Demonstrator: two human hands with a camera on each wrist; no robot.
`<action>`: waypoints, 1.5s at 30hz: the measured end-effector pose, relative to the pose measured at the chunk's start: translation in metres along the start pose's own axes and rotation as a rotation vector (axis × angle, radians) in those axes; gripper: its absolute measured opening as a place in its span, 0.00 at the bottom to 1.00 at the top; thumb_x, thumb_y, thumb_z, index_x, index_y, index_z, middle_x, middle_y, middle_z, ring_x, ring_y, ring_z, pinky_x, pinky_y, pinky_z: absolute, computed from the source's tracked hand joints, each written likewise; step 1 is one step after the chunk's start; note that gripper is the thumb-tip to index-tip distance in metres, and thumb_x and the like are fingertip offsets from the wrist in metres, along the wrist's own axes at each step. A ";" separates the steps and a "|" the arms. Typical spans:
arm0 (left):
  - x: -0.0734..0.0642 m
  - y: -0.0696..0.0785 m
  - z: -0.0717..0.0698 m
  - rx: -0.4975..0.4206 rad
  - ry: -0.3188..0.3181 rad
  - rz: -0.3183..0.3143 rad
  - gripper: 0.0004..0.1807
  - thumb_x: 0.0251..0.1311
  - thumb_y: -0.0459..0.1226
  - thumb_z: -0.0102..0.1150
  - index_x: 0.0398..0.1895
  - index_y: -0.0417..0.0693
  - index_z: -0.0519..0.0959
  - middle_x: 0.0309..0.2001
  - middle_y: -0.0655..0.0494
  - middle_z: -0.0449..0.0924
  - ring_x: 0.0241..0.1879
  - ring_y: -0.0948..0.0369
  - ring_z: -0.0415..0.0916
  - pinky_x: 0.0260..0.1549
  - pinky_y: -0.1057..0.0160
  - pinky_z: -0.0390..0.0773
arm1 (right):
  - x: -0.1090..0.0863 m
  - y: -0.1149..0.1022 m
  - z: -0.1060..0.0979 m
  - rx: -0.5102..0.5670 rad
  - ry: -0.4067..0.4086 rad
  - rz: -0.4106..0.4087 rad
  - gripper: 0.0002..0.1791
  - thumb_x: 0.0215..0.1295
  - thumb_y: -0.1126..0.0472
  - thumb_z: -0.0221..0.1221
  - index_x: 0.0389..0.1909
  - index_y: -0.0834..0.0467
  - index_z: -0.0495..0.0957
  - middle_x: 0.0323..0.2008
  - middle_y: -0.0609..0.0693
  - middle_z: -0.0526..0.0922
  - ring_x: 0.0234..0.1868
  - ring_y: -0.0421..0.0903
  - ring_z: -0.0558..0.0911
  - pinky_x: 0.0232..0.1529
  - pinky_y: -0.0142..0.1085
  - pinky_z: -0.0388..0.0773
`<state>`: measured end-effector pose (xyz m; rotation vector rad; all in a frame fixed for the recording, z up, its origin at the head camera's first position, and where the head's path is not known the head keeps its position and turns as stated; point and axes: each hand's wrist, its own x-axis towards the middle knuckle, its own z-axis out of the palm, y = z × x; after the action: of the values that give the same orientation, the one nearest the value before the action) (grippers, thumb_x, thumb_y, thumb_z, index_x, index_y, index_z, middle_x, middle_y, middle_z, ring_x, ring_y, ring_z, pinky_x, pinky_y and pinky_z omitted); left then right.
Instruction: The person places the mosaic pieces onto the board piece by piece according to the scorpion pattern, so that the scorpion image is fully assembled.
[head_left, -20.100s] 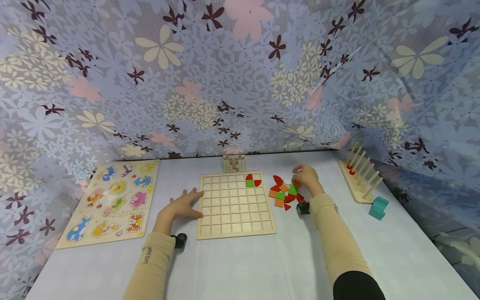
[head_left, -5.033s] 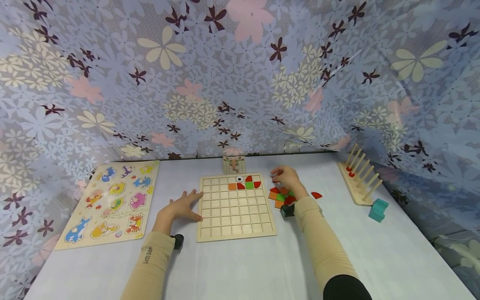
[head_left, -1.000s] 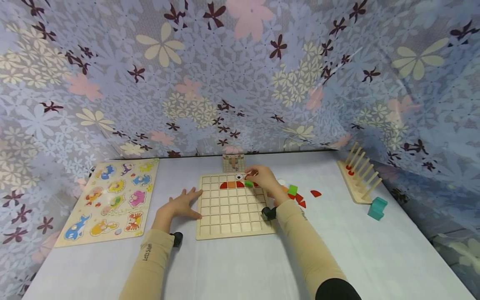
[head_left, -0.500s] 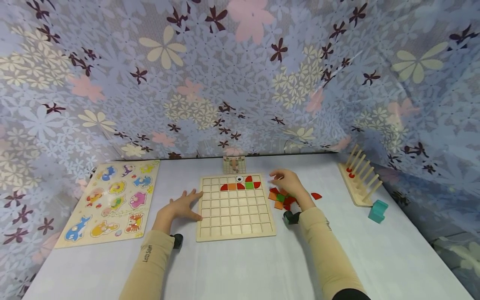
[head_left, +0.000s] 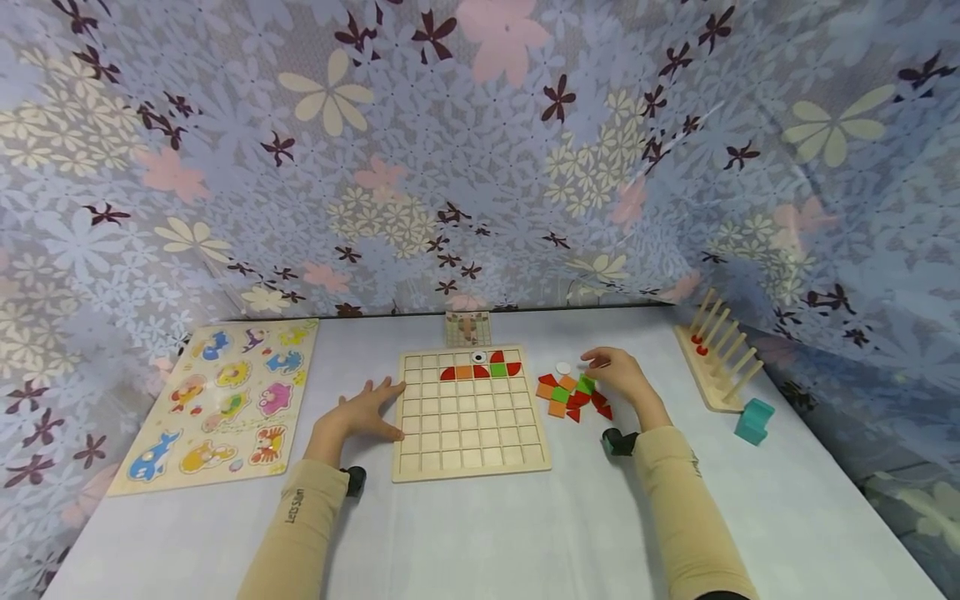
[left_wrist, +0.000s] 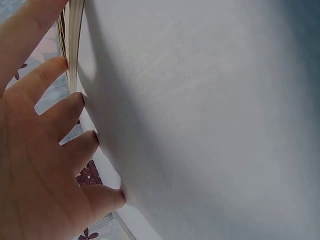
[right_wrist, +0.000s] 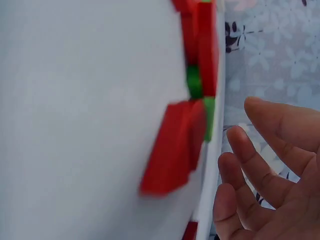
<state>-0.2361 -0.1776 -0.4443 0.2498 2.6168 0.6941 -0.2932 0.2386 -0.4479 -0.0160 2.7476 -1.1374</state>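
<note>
My left hand (head_left: 365,411) lies spread at the left edge of a wooden grid board (head_left: 472,433), thumb and fingertips at its rim; the left wrist view shows its fingers (left_wrist: 70,115) apart. Along the board's upper right sit several red quarter-round pieces (head_left: 447,374), an orange square (head_left: 464,372), a green square (head_left: 499,370) and a white eye disc (head_left: 478,357). My right hand (head_left: 624,377) hovers by the right side of the loose pieces, fingers loosely bent with nothing between them. Nearest to it are a loose green piece (head_left: 585,384) and red pieces (right_wrist: 167,150).
Behind the board lies a small pattern card (head_left: 468,328). An animal puzzle board (head_left: 225,400) is at left. A wooden peg stand (head_left: 720,367) and a teal block (head_left: 754,421) stand at right. Among the loose pieces are a white disc (head_left: 563,367) and orange squares (head_left: 557,409).
Since 20 seconds ago the orange square, eye disc and more red pieces have come onto the board. My right hand left the board and moved rightward across the loose pieces. My left hand stayed.
</note>
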 end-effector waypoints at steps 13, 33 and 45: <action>-0.006 0.002 0.000 -0.005 0.003 0.006 0.50 0.44 0.43 0.71 0.70 0.47 0.55 0.71 0.39 0.43 0.69 0.38 0.34 0.56 0.26 0.31 | -0.011 0.020 -0.018 0.020 0.010 0.012 0.19 0.62 0.65 0.55 0.53 0.67 0.73 0.47 0.65 0.76 0.39 0.52 0.75 0.31 0.35 0.75; 0.001 0.003 0.000 -0.001 0.016 0.002 0.50 0.42 0.42 0.71 0.70 0.47 0.56 0.71 0.40 0.43 0.70 0.39 0.33 0.57 0.27 0.32 | 0.001 0.007 -0.003 -0.088 -0.046 -0.008 0.22 0.53 0.70 0.60 0.52 0.63 0.75 0.37 0.58 0.73 0.37 0.52 0.71 0.34 0.39 0.71; 0.000 0.004 -0.001 0.021 0.030 0.004 0.50 0.41 0.45 0.72 0.70 0.48 0.57 0.71 0.39 0.44 0.69 0.37 0.34 0.54 0.25 0.32 | 0.002 -0.018 0.015 0.116 0.069 -0.050 0.22 0.58 0.64 0.61 0.55 0.63 0.74 0.46 0.63 0.78 0.47 0.57 0.76 0.46 0.44 0.76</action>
<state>-0.2361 -0.1749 -0.4417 0.2534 2.6540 0.6768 -0.2935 0.2155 -0.4461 -0.0314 2.7503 -1.3329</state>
